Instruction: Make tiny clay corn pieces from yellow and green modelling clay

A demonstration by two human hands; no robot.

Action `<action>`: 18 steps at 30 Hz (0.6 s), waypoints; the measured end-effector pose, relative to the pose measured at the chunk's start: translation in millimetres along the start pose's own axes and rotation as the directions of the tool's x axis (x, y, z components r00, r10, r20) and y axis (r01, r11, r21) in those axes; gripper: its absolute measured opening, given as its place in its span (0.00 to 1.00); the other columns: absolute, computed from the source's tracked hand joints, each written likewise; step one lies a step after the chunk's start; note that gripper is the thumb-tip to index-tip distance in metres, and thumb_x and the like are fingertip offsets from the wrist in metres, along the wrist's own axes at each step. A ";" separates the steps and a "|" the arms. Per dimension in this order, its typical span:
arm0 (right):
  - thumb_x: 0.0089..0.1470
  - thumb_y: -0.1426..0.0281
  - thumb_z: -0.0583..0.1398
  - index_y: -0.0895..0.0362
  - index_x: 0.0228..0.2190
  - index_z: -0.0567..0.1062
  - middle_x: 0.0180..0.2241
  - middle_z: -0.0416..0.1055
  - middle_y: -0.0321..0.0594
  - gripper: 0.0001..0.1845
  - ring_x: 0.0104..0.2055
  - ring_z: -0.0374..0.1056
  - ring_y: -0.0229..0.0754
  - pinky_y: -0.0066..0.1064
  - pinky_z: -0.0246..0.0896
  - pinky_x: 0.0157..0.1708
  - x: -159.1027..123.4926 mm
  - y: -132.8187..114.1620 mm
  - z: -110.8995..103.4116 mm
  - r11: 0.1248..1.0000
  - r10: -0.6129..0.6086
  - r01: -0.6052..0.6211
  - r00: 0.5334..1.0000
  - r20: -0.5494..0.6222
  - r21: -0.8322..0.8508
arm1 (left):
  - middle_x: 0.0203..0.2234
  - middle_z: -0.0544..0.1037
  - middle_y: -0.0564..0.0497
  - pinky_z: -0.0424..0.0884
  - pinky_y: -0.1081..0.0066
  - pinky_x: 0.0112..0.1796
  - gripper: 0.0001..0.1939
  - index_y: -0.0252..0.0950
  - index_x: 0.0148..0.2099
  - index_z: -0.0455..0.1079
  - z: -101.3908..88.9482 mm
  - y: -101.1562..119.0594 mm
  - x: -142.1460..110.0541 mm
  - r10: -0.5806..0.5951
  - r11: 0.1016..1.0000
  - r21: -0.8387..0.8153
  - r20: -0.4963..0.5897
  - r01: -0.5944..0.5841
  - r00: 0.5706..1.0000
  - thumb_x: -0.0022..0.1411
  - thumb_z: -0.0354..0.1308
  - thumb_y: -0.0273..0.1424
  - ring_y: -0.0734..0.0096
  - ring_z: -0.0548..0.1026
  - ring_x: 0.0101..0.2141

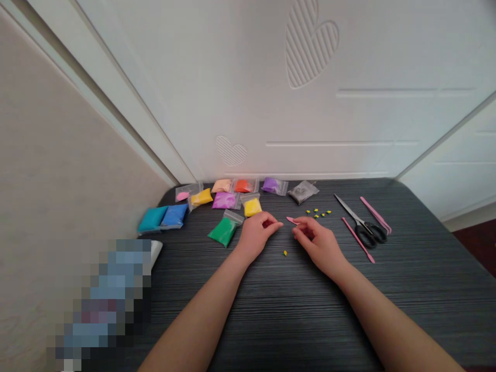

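My left hand (259, 232) rests on the dark striped table (294, 315), fingers curled and pinched together; whether anything is in them I cannot make out. My right hand (315, 240) lies a little to its right, closed on a small pink modelling tool (292, 220) whose tip points left. A tiny yellow clay piece (285, 252) lies on the table between the two hands. Several more small yellow pieces (318, 212) lie just beyond my right hand. A yellow clay bag (252, 206) and a green clay bag (223, 231) sit close to my left hand.
More bags of coloured clay line the back: blue (174, 215), teal (152, 218), magenta (225, 200), orange (244, 185), purple (272, 185), grey (302, 191). Black scissors (362, 225) and two pink tools (358, 240) lie right. A white door stands behind the table.
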State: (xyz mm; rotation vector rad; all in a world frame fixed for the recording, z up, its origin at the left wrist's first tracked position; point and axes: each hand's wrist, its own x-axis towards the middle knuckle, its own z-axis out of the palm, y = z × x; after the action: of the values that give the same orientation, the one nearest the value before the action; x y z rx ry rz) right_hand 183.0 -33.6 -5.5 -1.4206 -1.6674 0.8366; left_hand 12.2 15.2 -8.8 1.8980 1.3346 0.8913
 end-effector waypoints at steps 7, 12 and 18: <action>0.50 0.70 0.54 0.53 0.37 0.70 0.34 0.72 0.36 0.10 0.34 0.68 0.34 0.28 0.63 0.37 2.6 4.9 3.7 1.000 0.002 -0.003 1.000 0.030 0.016 | 0.22 0.70 0.55 0.62 0.75 0.27 0.09 0.35 0.28 0.67 0.4 -3.6 0.9 0.033 0.999 -0.005 -0.005 -0.033 0.999 0.52 0.56 0.37 0.76 0.67 0.25; 0.53 0.66 0.51 0.55 0.38 0.70 0.35 0.71 0.38 0.12 0.32 0.69 0.34 0.28 0.65 0.34 4.8 7.3 3.6 0.994 0.063 -0.068 0.996 0.062 0.080 | 0.28 0.73 0.54 0.62 0.74 0.34 0.09 0.36 0.32 0.70 -0.7 -2.6 0.1 0.087 0.996 -0.034 0.012 -0.087 0.996 0.56 0.52 0.35 0.74 0.69 0.31; 0.53 0.63 0.51 0.55 0.32 0.69 0.25 0.69 0.34 0.10 0.27 0.65 0.34 0.28 0.60 0.29 4.8 2.6 1.5 1.000 0.018 -0.017 0.998 0.059 -0.010 | 0.19 0.66 0.56 0.58 0.75 0.26 0.17 0.35 0.25 0.65 -1.8 2.0 -0.6 0.055 0.999 -0.002 0.001 -0.055 0.999 0.57 0.48 0.41 0.76 0.64 0.23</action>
State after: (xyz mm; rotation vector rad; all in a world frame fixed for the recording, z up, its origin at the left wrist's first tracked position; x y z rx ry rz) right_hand 182.6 -28.5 -7.8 -1.4314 -1.7078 0.8891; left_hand 11.6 14.2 -6.2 1.9415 1.2861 0.9180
